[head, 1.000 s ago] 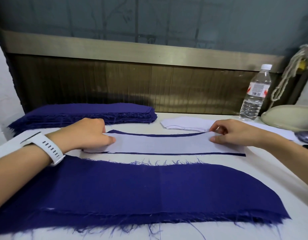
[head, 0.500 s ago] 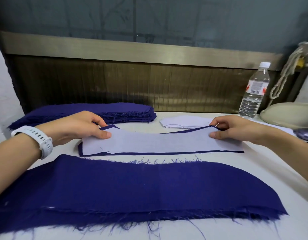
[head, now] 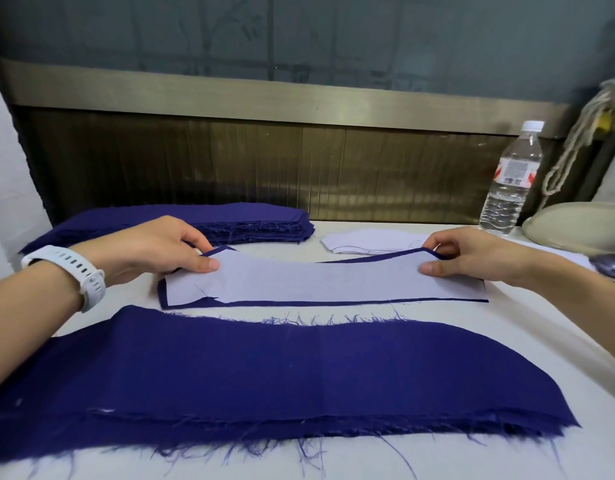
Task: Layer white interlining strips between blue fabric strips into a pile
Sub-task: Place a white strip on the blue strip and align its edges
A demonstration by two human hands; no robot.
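A white interlining strip (head: 320,280) lies on a narrow blue fabric strip (head: 333,302) whose edges show around it, in the middle of the table. My left hand (head: 153,247) pinches the far left corner of both layers and lifts it. My right hand (head: 472,252) pinches the far right corner the same way. A wide pile of frayed blue fabric strips (head: 264,379) lies nearest me. Another stack of blue strips (head: 257,220) sits at the back left, and a small stack of white interlining pieces (head: 368,240) at the back centre.
A water bottle (head: 512,181) stands at the back right beside a beige rounded object (head: 576,226) and a hanging cord (head: 569,161). A dark wooden panel (head: 299,168) closes the table's far edge. White table surface (head: 527,341) shows to the right.
Both hands went from pressing flat on the strip to pinching its far corners and raising them. The paired strips have shifted slightly toward me.
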